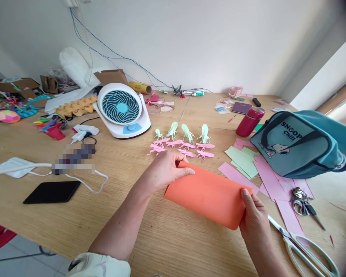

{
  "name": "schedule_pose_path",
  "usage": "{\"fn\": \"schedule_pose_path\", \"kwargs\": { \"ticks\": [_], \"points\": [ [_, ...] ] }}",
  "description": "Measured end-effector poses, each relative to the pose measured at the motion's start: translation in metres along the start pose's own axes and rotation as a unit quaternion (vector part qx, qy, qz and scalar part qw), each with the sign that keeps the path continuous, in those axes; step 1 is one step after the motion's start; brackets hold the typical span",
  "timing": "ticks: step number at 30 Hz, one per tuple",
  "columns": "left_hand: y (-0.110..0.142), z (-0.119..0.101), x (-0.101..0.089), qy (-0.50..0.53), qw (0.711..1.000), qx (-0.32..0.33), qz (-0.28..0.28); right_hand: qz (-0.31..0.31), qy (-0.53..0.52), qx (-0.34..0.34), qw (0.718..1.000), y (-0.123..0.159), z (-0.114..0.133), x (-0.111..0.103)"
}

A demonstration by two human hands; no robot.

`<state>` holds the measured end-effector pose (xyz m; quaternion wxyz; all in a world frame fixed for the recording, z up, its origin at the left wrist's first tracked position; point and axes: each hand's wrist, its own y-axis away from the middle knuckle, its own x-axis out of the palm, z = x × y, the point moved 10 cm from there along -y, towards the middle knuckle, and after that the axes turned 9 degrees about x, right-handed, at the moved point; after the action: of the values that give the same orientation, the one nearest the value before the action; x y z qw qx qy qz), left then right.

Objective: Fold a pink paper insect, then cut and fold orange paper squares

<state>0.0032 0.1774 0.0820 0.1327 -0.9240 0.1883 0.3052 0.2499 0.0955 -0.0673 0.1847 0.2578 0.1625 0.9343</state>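
Observation:
An orange sheet of paper (207, 194), curved over into a loose fold, is held above the wooden table between both hands. My left hand (173, 169) pinches its upper left corner, thumb on top. At the right end my right hand (253, 211) grips the edge, thumb on the front face and fingers behind, partly hidden. Just beyond the sheet stand several folded pale green paper figures (188, 132) and several pink ones (187, 145) in rows. White-handled scissors (302, 246) lie by my right hand, blades pointing toward the sheet.
Pink strips (272, 177) and green strips (243, 159) of paper lie at the right, beside a teal bag (294, 142), keys (301, 200) and a red bottle (250, 121). A white fan (122, 109) stands back left. A black phone (52, 192) and white cable (100, 184) lie left.

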Motion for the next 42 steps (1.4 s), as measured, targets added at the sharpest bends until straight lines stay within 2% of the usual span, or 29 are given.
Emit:
{"fn": "schedule_pose_path", "kwargs": {
  "ticks": [5, 11, 16, 20, 24, 29, 36, 42],
  "points": [
    [0.000, -0.004, -0.001, 0.007, 1.000, 0.005, -0.012, 0.004, 0.017, -0.016, 1.000, -0.001, 0.002, 0.000],
    [0.000, -0.005, -0.001, 0.022, 1.000, 0.002, -0.009, 0.002, -0.017, 0.003, 1.000, -0.001, 0.000, 0.000],
    [-0.002, -0.005, -0.001, 0.044, 0.999, 0.016, -0.016, 0.013, -0.003, 0.000, 1.000, 0.001, 0.000, 0.004],
    [-0.002, -0.004, -0.008, 0.052, 0.998, 0.019, -0.041, 0.040, 0.042, -0.026, 0.998, 0.002, 0.005, 0.009],
    [0.002, -0.003, -0.020, 0.013, 0.998, 0.032, -0.057, 0.084, 0.158, -0.074, 0.981, 0.005, 0.015, 0.021],
    [0.020, 0.022, -0.023, -0.003, 0.998, -0.017, -0.061, 0.136, 0.255, -0.088, 0.953, 0.010, 0.013, 0.036],
    [0.054, 0.058, -0.012, 0.040, 0.992, -0.097, -0.065, 0.173, 0.357, -0.073, 0.915, 0.010, -0.003, 0.040],
    [0.067, 0.074, -0.002, 0.067, 0.987, -0.112, -0.090, 0.178, 0.368, -0.032, 0.912, 0.009, -0.010, 0.039]
  ]
}}
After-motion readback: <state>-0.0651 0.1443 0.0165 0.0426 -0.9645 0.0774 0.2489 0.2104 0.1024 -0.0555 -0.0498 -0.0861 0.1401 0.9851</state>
